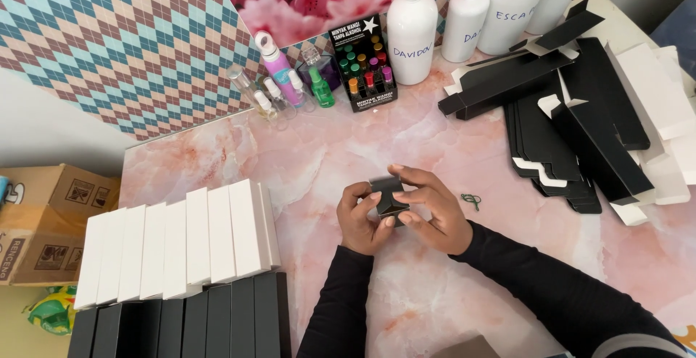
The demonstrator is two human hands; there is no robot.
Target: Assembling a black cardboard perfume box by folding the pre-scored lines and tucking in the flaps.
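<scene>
Most of the small black box (388, 195) is hidden, wrapped between the two hands at the middle of the table; only its top end and one dark side show. The left hand (362, 219) grips it from below with curled fingers, and the right hand (431, 209) closes over it from the far side, fingertips pressing its flap. Both forearms in black sleeves run off the bottom edge.

The pink marble table (326, 162) backs onto a wall with a diamond pattern. Along the wall stand white bottles (411, 35), cut off at the top, a dark display stand (365, 64) of little vials and some spray bottles (279, 86).

Open tabletop lies around the hands. To the left sits a row of white boxes (177, 242) above black ones (181, 325); to the right, a heap of flat black cartons (573, 118). A small green loop (471, 200) lies just beside the right hand. A cardboard box (43, 220) stands off the table's left edge.
</scene>
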